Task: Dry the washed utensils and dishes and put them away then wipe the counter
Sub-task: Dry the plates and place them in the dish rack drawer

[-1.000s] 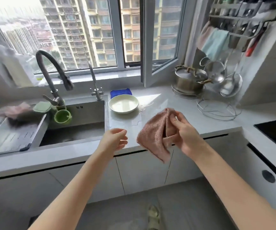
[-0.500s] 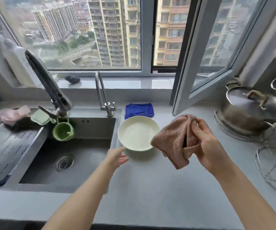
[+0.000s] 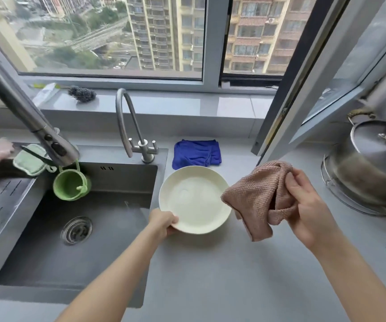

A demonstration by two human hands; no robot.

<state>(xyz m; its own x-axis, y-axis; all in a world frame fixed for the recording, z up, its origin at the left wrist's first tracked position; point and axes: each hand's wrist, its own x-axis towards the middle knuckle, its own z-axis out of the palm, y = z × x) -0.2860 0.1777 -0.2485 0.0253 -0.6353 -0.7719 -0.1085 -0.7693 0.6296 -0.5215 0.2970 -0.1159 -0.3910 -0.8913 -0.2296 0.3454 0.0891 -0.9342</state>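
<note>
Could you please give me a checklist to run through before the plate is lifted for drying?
1. Grip of left hand on plate: ok, fingers curl round the near-left rim.
2. Drying cloth ready: ok, pink cloth is bunched in right hand, beside the plate's right edge.
3. Plate empty: ok, nothing lies on it.
4. Water left on the plate: cannot tell.
5. Space to lift: ok, blue cloth lies behind the plate and pot stands apart on the right.

Soft window (image 3: 108,33) daylight, wide-angle edge warp
</note>
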